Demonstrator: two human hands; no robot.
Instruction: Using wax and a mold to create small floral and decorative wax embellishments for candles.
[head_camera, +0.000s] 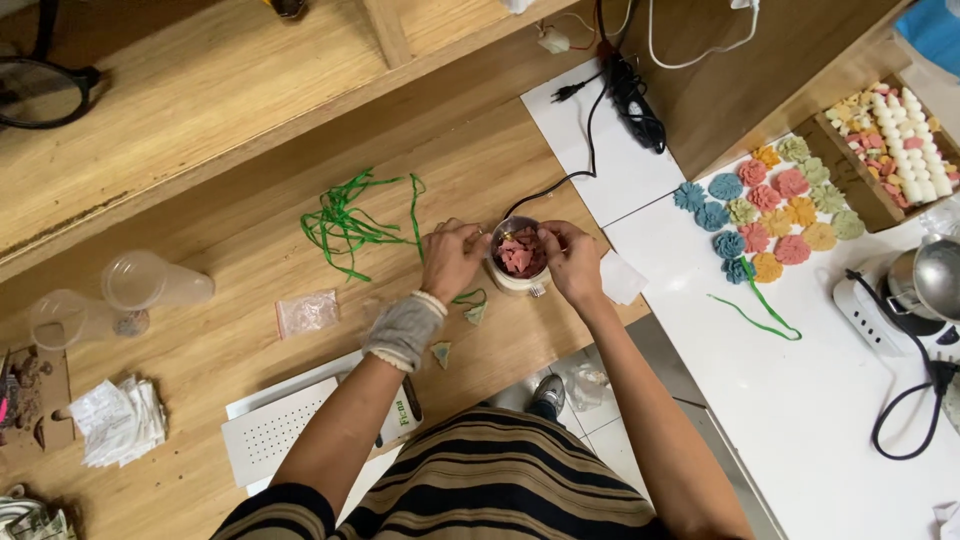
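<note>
- While both hands close around it, a small open grinder cup (517, 262) stands near the front edge of the wooden table (250, 230), close to its right-hand corner, filled with pink pieces (518, 256).
- The left hand (452, 258), its wrist wrapped in a grey band (404, 330), rests against the cup's left side with fingers curled and pressed to the rim.
- The right hand (572, 262) grips the cup's right side; its fingertips bend over the rim, touching the pink pieces, though whether they pinch one I cannot tell.
- A black cord (560, 180) runs from the cup toward the back edge, up to a power strip (636, 105).
- Green ribbon strands (350, 222) lie tangled just left of the left hand.
- A small clear bag (307, 313) sits nearer the front edge, left of the wrist band.
- On the white table (800, 400) to the right, coloured flower shapes (770, 210) lie in rows near its back edge.
</note>
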